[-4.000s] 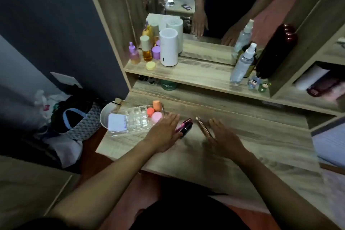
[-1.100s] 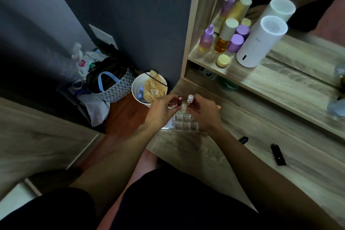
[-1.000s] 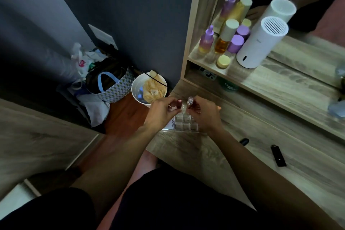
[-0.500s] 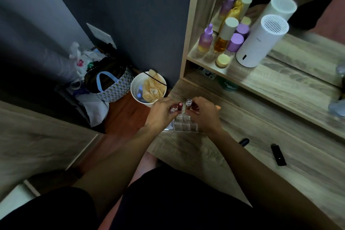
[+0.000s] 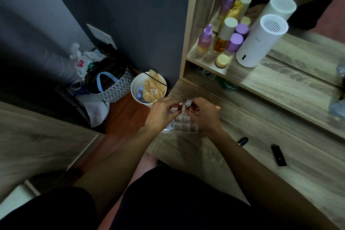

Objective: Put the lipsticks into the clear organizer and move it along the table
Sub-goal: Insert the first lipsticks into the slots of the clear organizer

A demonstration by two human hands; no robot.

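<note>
Above the clear organizer [image 5: 184,124], a red lipstick [image 5: 180,105] is pinched by the left hand [image 5: 161,113], a clear-capped lipstick [image 5: 188,103] by the right hand [image 5: 204,115].

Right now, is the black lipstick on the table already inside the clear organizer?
No, the black lipstick lies flat on the table, well right of the clear organizer.

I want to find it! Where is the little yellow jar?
In the head view, the small round yellow-lidded jar sits on the wooden shelf, upper right, just left of the tall white cylinder.
</note>
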